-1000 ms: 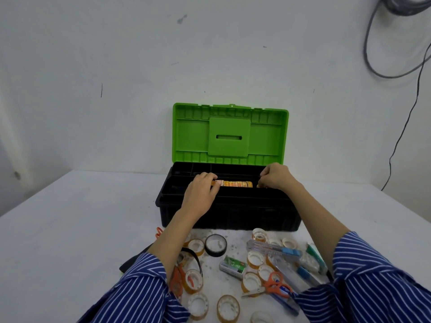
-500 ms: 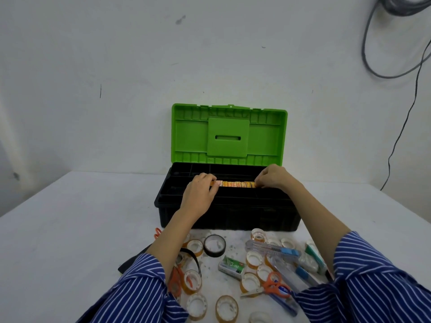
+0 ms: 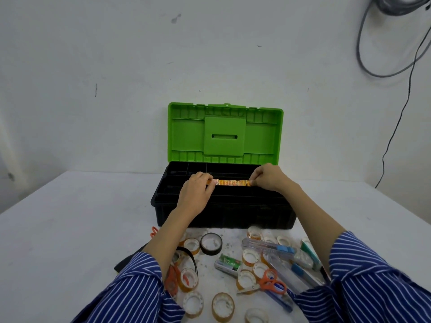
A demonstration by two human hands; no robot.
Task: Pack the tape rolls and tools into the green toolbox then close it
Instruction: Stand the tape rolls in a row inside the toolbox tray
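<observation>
White wall behind, white table [image 3: 70, 229] in front; grey cables [image 3: 382, 43] hung at the wall's top right. Left to right on the near table: orange-handled scissors [image 3: 172, 279] partly hidden under the left striped sleeve [image 3: 135, 292], clear tape rolls [image 3: 223, 306] scattered across the near edge, one black tape roll [image 3: 211, 244] just in front of the toolbox, a green-and-white small box [image 3: 228, 264], a second pair of orange scissors [image 3: 271, 283], blue utility knives [image 3: 268, 244] toward the right. Green toolbox [image 3: 225, 134] set mid-table, lid stood upright, black base open with its tray [image 3: 177, 169] visible. A long orange-yellow printed pack [image 3: 231, 182] is held level over the tray: left hand [image 3: 197, 191] curled round its left end, right hand [image 3: 267, 178] pinching its right end with fingertips. Contact between pack and tray cannot be told.
</observation>
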